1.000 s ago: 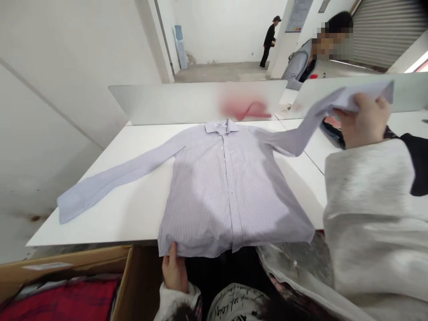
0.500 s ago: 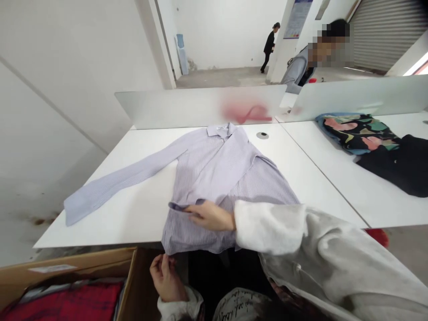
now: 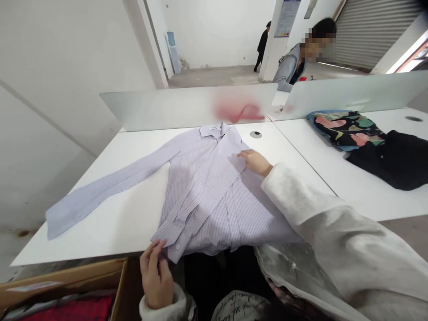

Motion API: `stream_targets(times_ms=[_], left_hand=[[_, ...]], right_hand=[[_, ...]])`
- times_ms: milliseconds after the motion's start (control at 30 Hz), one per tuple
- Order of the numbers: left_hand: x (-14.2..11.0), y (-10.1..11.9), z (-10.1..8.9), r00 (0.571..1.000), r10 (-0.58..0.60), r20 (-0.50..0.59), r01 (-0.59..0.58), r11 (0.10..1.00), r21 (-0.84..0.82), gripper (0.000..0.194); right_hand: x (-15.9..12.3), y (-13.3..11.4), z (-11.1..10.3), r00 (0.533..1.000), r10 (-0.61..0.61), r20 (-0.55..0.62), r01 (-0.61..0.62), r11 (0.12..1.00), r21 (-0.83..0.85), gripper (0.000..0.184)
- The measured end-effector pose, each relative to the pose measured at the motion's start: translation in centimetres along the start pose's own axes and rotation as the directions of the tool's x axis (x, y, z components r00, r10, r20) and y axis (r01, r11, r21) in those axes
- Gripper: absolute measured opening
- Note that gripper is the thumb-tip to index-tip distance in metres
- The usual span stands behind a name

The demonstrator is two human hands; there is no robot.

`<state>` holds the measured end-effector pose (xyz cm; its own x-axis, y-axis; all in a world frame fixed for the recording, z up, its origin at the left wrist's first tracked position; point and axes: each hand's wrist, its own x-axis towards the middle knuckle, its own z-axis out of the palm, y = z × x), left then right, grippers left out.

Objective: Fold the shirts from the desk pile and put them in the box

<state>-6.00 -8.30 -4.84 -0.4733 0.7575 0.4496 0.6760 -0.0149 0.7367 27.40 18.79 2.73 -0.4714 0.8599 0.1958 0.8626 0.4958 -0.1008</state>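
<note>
A lilac pinstriped button-up shirt (image 3: 203,178) lies spread on the white table (image 3: 133,214), collar toward the far side. One sleeve stretches out to the left. The other is folded diagonally across the front, its buttoned cuff at the table's near edge. My left hand (image 3: 157,274) is at that edge, its bent fingers closed on the cuff by the hem. My right hand (image 3: 256,161) is at the upper right of the shirt, fingertips pinched on the folded sleeve near the shoulder.
Below the table at left stands a cardboard box (image 3: 122,285) with red plaid cloth (image 3: 76,310). Frosted dividers (image 3: 160,109) line the back. At right lie a floral garment (image 3: 347,129) and a black garment (image 3: 394,162). Beyond are a person in grey (image 3: 289,67) and one in black (image 3: 262,47).
My right hand has left the cuff and moved up and right to the sleeve's shoulder end. The cuff now lies at the near edge, where my left hand has moved from the hem onto it.
</note>
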Motion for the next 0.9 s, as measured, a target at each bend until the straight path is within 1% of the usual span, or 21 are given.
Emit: stream_targets(times_ms=[33,67,100,167,233,300,400,467,500,567,633,667,733,767,833,900], left_hand=[[0.7,0.2,-0.3,1.0,0.012,0.022,-0.012,1.0,0.013,0.028],[1.5,0.3,-0.5,0.999,0.023,0.036,-0.024,0.999,0.033,0.03],[2.3,0.3,-0.7,0.998,0.04,0.051,-0.044,0.996,0.073,0.032],[3.8,0.0,-0.8,0.991,0.09,0.099,-0.11,0.97,0.217,0.039],[5.0,-0.6,-0.7,0.977,0.108,0.183,-0.172,0.908,0.383,0.05],[6.0,-1.1,-0.7,0.961,0.057,0.269,-0.19,0.846,0.499,0.052],[7.1,-1.1,-0.8,0.917,-0.087,0.39,-0.172,0.796,0.581,0.044],[8.0,-0.4,-1.2,0.892,-0.142,0.428,-0.168,0.778,0.606,0.038],[8.4,0.1,-1.4,0.89,-0.154,0.429,-0.161,0.774,0.612,0.035],[9.3,1.2,-2.0,0.886,-0.189,0.424,-0.122,0.787,0.605,0.03],[10.0,2.4,-2.4,0.866,-0.247,0.435,-0.039,0.834,0.55,0.031],[10.3,3.0,-2.5,0.857,-0.269,0.439,0.013,0.864,0.504,0.034],[10.7,4.1,-2.2,0.857,-0.272,0.438,0.105,0.924,0.368,0.04],[10.8,4.6,-1.9,0.861,-0.26,0.436,0.143,0.948,0.284,0.042],[10.9,5.3,-0.6,0.864,-0.249,0.437,0.208,0.968,0.141,0.046],[10.9,5.6,1.2,0.847,-0.273,0.456,0.277,0.959,0.06,0.05]], right_hand=[[0.3,1.9,0.2,0.996,0.093,-0.011,-0.094,0.992,-0.087,0.048],[0.5,3.4,0.4,0.987,0.158,-0.021,-0.159,0.975,-0.155,0.05],[0.6,4.4,0.7,0.981,0.192,-0.027,-0.194,0.959,-0.207,0.052],[0.8,5.5,1.3,0.981,0.194,-0.02,-0.192,0.944,-0.27,0.052],[1.0,5.8,1.9,0.988,0.155,-0.006,-0.149,0.943,-0.297,0.049],[1.1,5.7,2.5,0.992,0.126,0.006,-0.118,0.943,-0.312,0.046],[1.2,5.9,3.5,0.991,0.131,0.016,-0.119,0.939,-0.324,0.043],[1.2,6.1,4.0,0.991,0.134,0.013,-0.123,0.94,-0.32,0.042],[1.2,6.3,4.3,0.991,0.132,0.006,-0.124,0.942,-0.312,0.041],[1.2,6.7,4.6,0.99,0.137,-0.018,-0.137,0.949,-0.285,0.04],[1.2,7.2,4.6,0.984,0.17,-0.059,-0.179,0.952,-0.247,0.04],[1.2,7.5,4.5,0.977,0.193,-0.086,-0.208,0.952,-0.225,0.04],[1.1,8.5,4.2,0.959,0.246,-0.144,-0.27,0.946,-0.179,0.041],[1.0,9.1,3.9,0.946,0.277,-0.167,-0.304,0.939,-0.16,0.041],[0.6,10.5,3.5,0.921,0.341,-0.189,-0.369,0.919,-0.139,0.044],[0.1,11.9,3.2,0.895,0.408,-0.178,-0.433,0.891,-0.135,0.047]])
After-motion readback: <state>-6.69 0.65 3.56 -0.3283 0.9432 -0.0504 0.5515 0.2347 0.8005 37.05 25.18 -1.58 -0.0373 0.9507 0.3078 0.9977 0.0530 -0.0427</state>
